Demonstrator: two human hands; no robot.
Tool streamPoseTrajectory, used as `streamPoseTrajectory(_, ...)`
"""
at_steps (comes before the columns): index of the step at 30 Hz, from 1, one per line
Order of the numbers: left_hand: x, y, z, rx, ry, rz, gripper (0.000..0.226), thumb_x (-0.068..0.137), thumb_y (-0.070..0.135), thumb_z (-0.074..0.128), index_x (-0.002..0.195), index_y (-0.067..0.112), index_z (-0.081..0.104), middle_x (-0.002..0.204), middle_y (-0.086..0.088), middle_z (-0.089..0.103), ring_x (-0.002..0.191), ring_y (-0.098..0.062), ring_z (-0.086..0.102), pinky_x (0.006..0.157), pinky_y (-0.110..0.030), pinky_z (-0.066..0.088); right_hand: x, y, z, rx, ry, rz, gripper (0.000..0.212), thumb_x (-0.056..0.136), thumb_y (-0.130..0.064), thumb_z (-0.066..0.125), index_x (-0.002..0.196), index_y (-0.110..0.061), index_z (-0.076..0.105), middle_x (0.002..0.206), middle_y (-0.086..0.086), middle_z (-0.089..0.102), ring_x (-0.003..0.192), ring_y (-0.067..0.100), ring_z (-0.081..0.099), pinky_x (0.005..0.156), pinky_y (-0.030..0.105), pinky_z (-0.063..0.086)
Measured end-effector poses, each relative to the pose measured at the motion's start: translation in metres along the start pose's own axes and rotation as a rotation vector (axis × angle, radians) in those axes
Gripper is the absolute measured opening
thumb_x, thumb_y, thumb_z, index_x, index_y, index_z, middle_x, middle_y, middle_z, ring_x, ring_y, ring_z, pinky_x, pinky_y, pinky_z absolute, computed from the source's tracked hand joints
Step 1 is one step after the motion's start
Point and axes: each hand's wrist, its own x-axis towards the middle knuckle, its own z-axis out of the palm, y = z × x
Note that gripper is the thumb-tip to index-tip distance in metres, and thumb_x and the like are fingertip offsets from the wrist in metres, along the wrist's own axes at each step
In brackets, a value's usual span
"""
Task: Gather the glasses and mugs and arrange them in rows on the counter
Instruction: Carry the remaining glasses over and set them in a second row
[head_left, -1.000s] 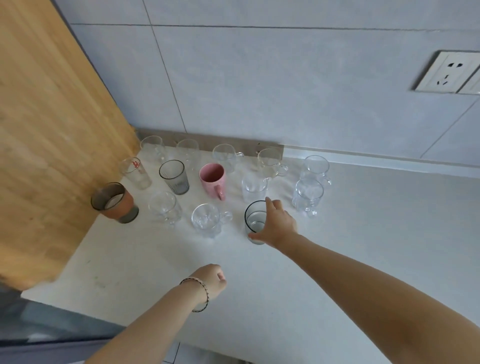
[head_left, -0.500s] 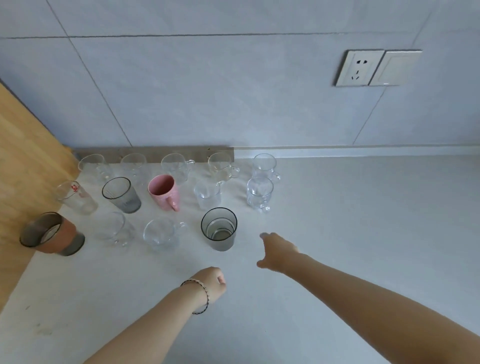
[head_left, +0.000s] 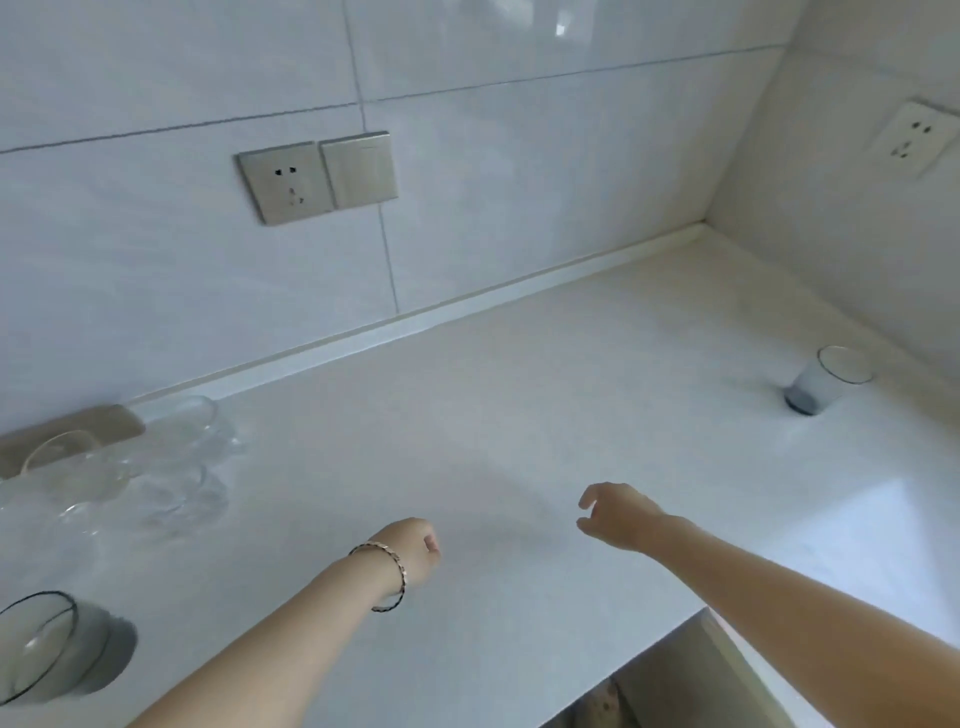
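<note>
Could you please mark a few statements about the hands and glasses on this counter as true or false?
1. The right hand holds a glass. False: it is empty, with its fingers loose.
2. A lone glass stands upright near the far right corner of the counter. True.
3. The left hand has a bracelet at its wrist. True.
4. The dark-rimmed glass stands right beside the lone glass. False: it is at the near left, far across the counter.

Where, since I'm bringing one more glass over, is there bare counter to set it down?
Bare counter runs from the clear glasses at the left to the lone glass in the right corner. Crowded only at left: those glasses and the black-rimmed glass.
</note>
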Motion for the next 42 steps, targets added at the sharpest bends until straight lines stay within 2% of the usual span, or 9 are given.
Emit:
streamPoseTrajectory(3, 0.038, 0.073, 0.01, 0.007, -0.005, 0.021, 0.013, 0.091, 0.019, 0.042, 0.08, 0.024, 0.048, 0.107, -0.002, 0.06, 0.094, -0.017, 0.053, 0.088, -0.025, 0.043, 0.015, 0.073, -0.035, 0.026, 0.028, 0.041, 0.036, 0.091, -0.03, 0.05, 0.126, -0.022, 0.054, 0.127, -0.001, 0.059, 0.119, 0.018, 0.054, 0.095, 0.028, 0.044)
streamPoseTrajectory(8, 0.088, 0.189, 0.028, -0.024, -0.029, 0.048, 0.031, 0.091, 0.019, 0.045, 0.062, 0.03, 0.041, 0.097, 0.0, 0.058, 0.088, -0.015, 0.05, 0.078, -0.019, 0.038, 0.031, 0.184, -0.097, 0.073, 0.121, 0.096, 0.034, 0.092, -0.027, 0.05, 0.124, -0.02, 0.056, 0.125, -0.001, 0.06, 0.12, 0.018, 0.053, 0.093, 0.026, 0.042)
streamPoseTrajectory(14, 0.129, 0.273, 0.048, 0.016, -0.077, 0.07, 0.032, 0.091, 0.02, 0.046, 0.061, 0.03, 0.041, 0.081, 0.006, 0.051, 0.085, -0.016, 0.051, 0.074, -0.019, 0.037, 0.062, 0.285, -0.168, 0.181, 0.427, 0.199, 0.038, 0.09, -0.021, 0.052, 0.127, -0.013, 0.053, 0.135, 0.01, 0.044, 0.12, 0.029, 0.051, 0.091, 0.034, 0.046)
streamPoseTrajectory(17, 0.141, 0.286, 0.058, 0.07, -0.092, 0.078, 0.033, 0.092, 0.02, 0.045, 0.062, 0.031, 0.038, 0.089, 0.004, 0.05, 0.086, -0.014, 0.048, 0.076, -0.018, 0.035, 0.084, 0.311, -0.198, 0.182, 0.545, 0.229, 0.058, 0.087, -0.025, 0.059, 0.14, -0.015, 0.038, 0.142, 0.011, 0.034, 0.13, 0.03, 0.038, 0.098, 0.038, 0.042)
streamPoseTrajectory(21, 0.149, 0.282, 0.061, 0.128, -0.122, 0.052, 0.032, 0.09, 0.019, 0.044, 0.062, 0.031, 0.039, 0.092, 0.004, 0.053, 0.087, -0.015, 0.051, 0.076, -0.019, 0.038, 0.111, 0.33, -0.213, 0.116, 0.406, 0.299, 0.093, 0.079, -0.039, 0.07, 0.15, -0.021, 0.013, 0.153, 0.01, 0.018, 0.136, 0.035, 0.028, 0.106, 0.042, 0.035)
streamPoseTrajectory(25, 0.153, 0.274, 0.057, 0.122, -0.119, 0.01, 0.031, 0.09, 0.019, 0.045, 0.062, 0.032, 0.04, 0.088, 0.006, 0.053, 0.086, -0.015, 0.052, 0.074, -0.019, 0.038, 0.127, 0.337, -0.208, 0.215, 0.383, 0.294, 0.084, 0.077, -0.034, 0.072, 0.145, -0.019, 0.025, 0.143, 0.01, 0.033, 0.122, 0.034, 0.049, 0.091, 0.039, 0.046)
streamPoseTrajectory(28, 0.153, 0.267, 0.052, 0.096, -0.101, -0.019, 0.03, 0.09, 0.019, 0.045, 0.063, 0.032, 0.041, 0.09, 0.005, 0.053, 0.085, -0.015, 0.052, 0.074, -0.019, 0.037, 0.126, 0.33, -0.202, 0.234, 0.429, 0.297, 0.079, 0.072, -0.03, 0.074, 0.139, -0.019, 0.034, 0.134, 0.01, 0.039, 0.116, 0.035, 0.052, 0.085, 0.037, 0.048)
streamPoseTrajectory(36, 0.12, 0.222, 0.041, -0.015, -0.041, -0.138, 0.028, 0.09, 0.02, 0.044, 0.065, 0.032, 0.042, 0.108, 0.0, 0.061, 0.091, -0.015, 0.052, 0.081, -0.019, 0.039, 0.109, 0.245, -0.174, 0.041, 0.41, 0.015, 0.079, 0.072, -0.033, 0.073, 0.14, -0.023, 0.034, 0.133, 0.007, 0.041, 0.121, 0.029, 0.044, 0.09, 0.036, 0.046)
streamPoseTrajectory(42, 0.059, 0.151, 0.033, -0.084, 0.035, -0.205, 0.011, 0.092, 0.019, 0.04, 0.091, 0.022, 0.051, 0.123, -0.003, 0.06, 0.115, -0.019, 0.056, 0.092, -0.023, 0.042, 0.073, 0.123, -0.136, 0.011, 0.334, -0.245, 0.08, 0.072, -0.043, 0.071, 0.14, -0.024, 0.034, 0.134, 0.004, 0.041, 0.12, 0.027, 0.048, 0.097, 0.033, 0.044)
